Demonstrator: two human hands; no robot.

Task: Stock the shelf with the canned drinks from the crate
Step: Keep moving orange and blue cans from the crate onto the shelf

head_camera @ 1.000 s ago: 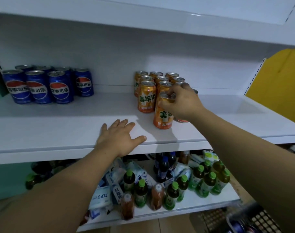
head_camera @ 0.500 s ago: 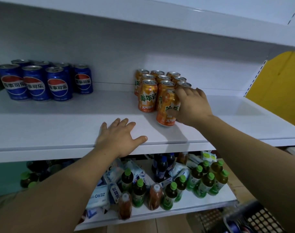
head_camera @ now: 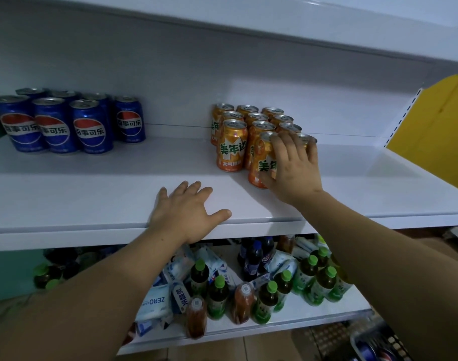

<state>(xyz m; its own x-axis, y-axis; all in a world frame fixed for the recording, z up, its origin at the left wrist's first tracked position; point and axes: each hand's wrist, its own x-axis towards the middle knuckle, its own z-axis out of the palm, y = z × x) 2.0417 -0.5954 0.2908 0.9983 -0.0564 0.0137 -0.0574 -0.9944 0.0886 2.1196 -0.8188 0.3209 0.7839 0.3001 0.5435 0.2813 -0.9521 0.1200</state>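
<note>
On the shelf (head_camera: 92, 194), right hand (head_camera: 293, 168) grips an orange can (head_camera: 261, 156), left hand (head_camera: 183, 212) lies flat and spread.

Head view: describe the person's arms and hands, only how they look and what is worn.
Both hands are bare: the left hand and right hand wear no gloves, and no ring, watch or bracelet shows. The left forearm and right forearm carry no sleeve as far back as the frame reaches; clothing further up is out of view.
</note>
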